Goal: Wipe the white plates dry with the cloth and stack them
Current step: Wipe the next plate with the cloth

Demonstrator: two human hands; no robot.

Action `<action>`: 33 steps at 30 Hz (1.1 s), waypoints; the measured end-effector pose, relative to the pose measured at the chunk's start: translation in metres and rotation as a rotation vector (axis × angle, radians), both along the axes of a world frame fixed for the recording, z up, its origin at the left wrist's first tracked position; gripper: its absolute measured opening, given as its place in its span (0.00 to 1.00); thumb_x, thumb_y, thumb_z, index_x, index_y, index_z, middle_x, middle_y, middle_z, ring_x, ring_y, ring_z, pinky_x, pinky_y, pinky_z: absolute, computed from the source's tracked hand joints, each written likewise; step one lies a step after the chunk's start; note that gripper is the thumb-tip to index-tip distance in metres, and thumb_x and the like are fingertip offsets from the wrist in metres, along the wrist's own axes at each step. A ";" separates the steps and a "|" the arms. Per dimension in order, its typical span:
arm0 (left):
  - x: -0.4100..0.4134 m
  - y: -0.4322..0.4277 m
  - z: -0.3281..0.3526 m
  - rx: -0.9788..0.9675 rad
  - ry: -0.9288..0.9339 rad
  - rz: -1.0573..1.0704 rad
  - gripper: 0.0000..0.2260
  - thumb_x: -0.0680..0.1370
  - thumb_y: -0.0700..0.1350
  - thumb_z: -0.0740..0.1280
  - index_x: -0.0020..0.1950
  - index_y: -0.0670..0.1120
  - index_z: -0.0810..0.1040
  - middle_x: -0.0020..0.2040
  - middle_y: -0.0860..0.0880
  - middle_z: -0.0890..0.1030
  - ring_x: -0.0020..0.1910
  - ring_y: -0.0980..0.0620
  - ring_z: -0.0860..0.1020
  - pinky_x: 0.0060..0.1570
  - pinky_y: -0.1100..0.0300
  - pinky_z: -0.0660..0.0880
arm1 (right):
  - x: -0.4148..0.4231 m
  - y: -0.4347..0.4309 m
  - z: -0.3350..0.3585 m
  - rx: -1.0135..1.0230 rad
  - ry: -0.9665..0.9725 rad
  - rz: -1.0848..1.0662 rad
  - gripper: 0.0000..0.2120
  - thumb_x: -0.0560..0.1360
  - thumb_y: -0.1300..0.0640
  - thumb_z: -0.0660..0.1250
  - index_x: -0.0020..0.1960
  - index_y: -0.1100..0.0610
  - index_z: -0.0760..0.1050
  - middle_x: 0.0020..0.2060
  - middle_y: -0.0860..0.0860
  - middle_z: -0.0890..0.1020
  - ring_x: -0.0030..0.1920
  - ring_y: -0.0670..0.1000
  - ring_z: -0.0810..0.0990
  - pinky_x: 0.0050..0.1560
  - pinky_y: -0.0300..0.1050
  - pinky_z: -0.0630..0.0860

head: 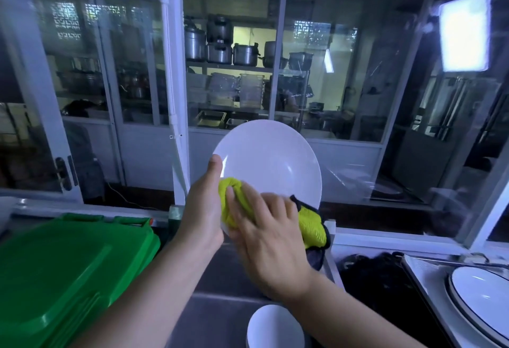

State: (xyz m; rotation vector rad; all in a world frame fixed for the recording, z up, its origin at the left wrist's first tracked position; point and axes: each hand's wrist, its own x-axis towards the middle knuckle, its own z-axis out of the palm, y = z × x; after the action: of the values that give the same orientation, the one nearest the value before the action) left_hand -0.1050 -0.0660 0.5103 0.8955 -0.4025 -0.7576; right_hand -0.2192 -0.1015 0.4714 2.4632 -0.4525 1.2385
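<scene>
A white plate (271,159) is held up at chest height, tilted with its face towards me. My left hand (202,204) grips its lower left rim, thumb on the face. My right hand (268,240) presses a bunched yellow cloth (312,223) with a dark edge against the plate's lower part, fingers spread over it. The hand is motion-blurred. Another white dish (275,325) sits below, partly hidden by my right forearm. A white plate with a dark rim (482,301) lies at the lower right.
A green plastic bin lid (63,270) fills the lower left. A steel counter (220,309) runs beneath my arms. Something dark (374,279) lies on the right. Glass partitions with white frames (176,99) stand just behind the plate, with pots on shelves beyond.
</scene>
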 end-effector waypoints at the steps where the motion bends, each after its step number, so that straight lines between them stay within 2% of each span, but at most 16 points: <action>1: 0.001 0.001 -0.001 -0.010 0.031 -0.006 0.22 0.72 0.64 0.67 0.43 0.46 0.86 0.44 0.43 0.86 0.42 0.43 0.85 0.35 0.51 0.80 | -0.002 0.001 -0.006 -0.005 0.006 0.024 0.21 0.79 0.49 0.57 0.71 0.53 0.68 0.67 0.53 0.73 0.49 0.57 0.74 0.47 0.53 0.69; 4: 0.003 0.002 -0.004 -0.025 0.063 0.039 0.24 0.68 0.66 0.68 0.50 0.48 0.84 0.46 0.45 0.86 0.44 0.42 0.85 0.41 0.47 0.80 | -0.015 -0.006 -0.020 -0.086 0.042 0.059 0.21 0.77 0.50 0.62 0.69 0.52 0.72 0.65 0.51 0.75 0.50 0.55 0.74 0.48 0.51 0.68; 7: 0.007 0.006 -0.004 0.037 0.015 0.101 0.24 0.68 0.69 0.65 0.50 0.53 0.83 0.45 0.52 0.86 0.40 0.49 0.85 0.34 0.56 0.79 | -0.031 -0.023 -0.025 -0.171 0.060 0.055 0.21 0.74 0.50 0.65 0.67 0.50 0.75 0.63 0.50 0.77 0.52 0.54 0.73 0.49 0.51 0.68; 9: 0.009 0.009 -0.004 0.080 -0.034 0.138 0.24 0.67 0.70 0.63 0.48 0.54 0.83 0.42 0.55 0.86 0.35 0.52 0.84 0.32 0.60 0.77 | -0.043 -0.036 -0.026 -0.166 0.037 0.048 0.20 0.75 0.49 0.62 0.66 0.50 0.75 0.63 0.50 0.75 0.53 0.55 0.73 0.51 0.51 0.68; 12: 0.011 0.014 -0.001 0.057 -0.151 0.168 0.17 0.72 0.66 0.63 0.42 0.56 0.84 0.41 0.55 0.86 0.37 0.54 0.84 0.35 0.58 0.76 | -0.056 -0.053 -0.021 -0.093 -0.001 -0.010 0.20 0.78 0.49 0.57 0.68 0.52 0.72 0.62 0.55 0.73 0.52 0.58 0.72 0.50 0.53 0.68; 15: 0.008 0.019 0.001 0.066 -0.275 0.114 0.16 0.78 0.62 0.61 0.37 0.62 0.83 0.38 0.56 0.85 0.35 0.55 0.84 0.32 0.59 0.76 | -0.059 -0.071 -0.003 -0.022 -0.052 -0.120 0.22 0.78 0.50 0.57 0.68 0.56 0.74 0.59 0.61 0.76 0.50 0.62 0.72 0.48 0.57 0.71; 18: 0.004 0.019 -0.004 0.101 -0.400 0.070 0.13 0.79 0.60 0.61 0.40 0.64 0.82 0.38 0.56 0.85 0.37 0.53 0.84 0.32 0.57 0.78 | -0.053 -0.085 0.022 -0.009 -0.111 -0.208 0.23 0.77 0.51 0.58 0.68 0.59 0.74 0.60 0.65 0.75 0.48 0.66 0.73 0.47 0.59 0.73; 21: 0.002 0.017 -0.008 0.116 -0.462 0.068 0.07 0.74 0.58 0.67 0.42 0.59 0.83 0.40 0.52 0.86 0.43 0.46 0.84 0.39 0.51 0.80 | -0.046 -0.095 0.049 0.039 -0.100 -0.162 0.23 0.78 0.52 0.60 0.71 0.59 0.70 0.64 0.64 0.72 0.51 0.66 0.73 0.50 0.59 0.72; 23: 0.003 0.017 -0.010 0.133 -0.487 0.093 0.07 0.75 0.55 0.68 0.41 0.55 0.83 0.38 0.49 0.85 0.40 0.43 0.83 0.36 0.52 0.78 | -0.043 -0.101 0.065 0.212 -0.092 -0.027 0.23 0.79 0.52 0.63 0.72 0.55 0.67 0.64 0.58 0.71 0.57 0.61 0.72 0.54 0.53 0.72; 24: 0.004 0.016 -0.010 0.130 -0.489 0.093 0.08 0.77 0.53 0.68 0.40 0.54 0.83 0.37 0.48 0.85 0.38 0.44 0.84 0.32 0.55 0.77 | -0.043 -0.103 0.071 0.335 -0.110 0.061 0.22 0.79 0.52 0.64 0.71 0.53 0.69 0.61 0.52 0.72 0.57 0.53 0.73 0.53 0.47 0.72; 26: 0.006 0.019 -0.010 0.105 -0.451 0.081 0.12 0.79 0.50 0.66 0.38 0.50 0.83 0.33 0.50 0.84 0.29 0.50 0.82 0.24 0.62 0.74 | -0.043 -0.102 0.079 0.640 -0.181 0.230 0.14 0.76 0.52 0.69 0.61 0.49 0.76 0.47 0.42 0.77 0.45 0.41 0.76 0.45 0.36 0.72; 27: 0.008 0.021 -0.009 0.089 -0.423 0.078 0.12 0.79 0.49 0.65 0.38 0.48 0.83 0.30 0.51 0.83 0.25 0.53 0.80 0.20 0.65 0.70 | -0.044 -0.099 0.081 0.846 -0.229 0.326 0.09 0.74 0.53 0.71 0.54 0.47 0.78 0.41 0.41 0.79 0.40 0.40 0.77 0.41 0.35 0.73; 29: 0.011 0.021 -0.009 0.060 -0.369 0.068 0.12 0.79 0.50 0.65 0.41 0.45 0.81 0.28 0.51 0.81 0.21 0.54 0.77 0.17 0.67 0.67 | -0.048 -0.097 0.079 1.229 -0.316 0.490 0.10 0.68 0.55 0.76 0.48 0.50 0.80 0.39 0.46 0.85 0.37 0.47 0.83 0.37 0.39 0.77; 31: 0.016 0.019 -0.010 0.046 -0.314 0.055 0.12 0.79 0.51 0.66 0.45 0.43 0.81 0.30 0.49 0.82 0.21 0.52 0.77 0.17 0.66 0.68 | -0.051 -0.095 0.073 1.417 -0.312 0.567 0.12 0.64 0.58 0.78 0.47 0.55 0.82 0.41 0.53 0.86 0.38 0.52 0.84 0.36 0.43 0.79; 33: 0.022 0.015 -0.012 0.053 -0.308 0.049 0.11 0.78 0.51 0.66 0.46 0.44 0.81 0.33 0.48 0.84 0.25 0.50 0.80 0.18 0.63 0.70 | -0.051 -0.091 0.069 1.483 -0.313 0.630 0.10 0.65 0.59 0.76 0.45 0.54 0.84 0.41 0.55 0.86 0.38 0.54 0.84 0.35 0.43 0.79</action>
State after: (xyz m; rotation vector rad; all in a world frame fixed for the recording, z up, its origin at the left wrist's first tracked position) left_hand -0.0833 -0.0506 0.4980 1.0720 -0.6319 -0.5881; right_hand -0.2704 -0.1922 0.5407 3.8260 -0.9854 2.0051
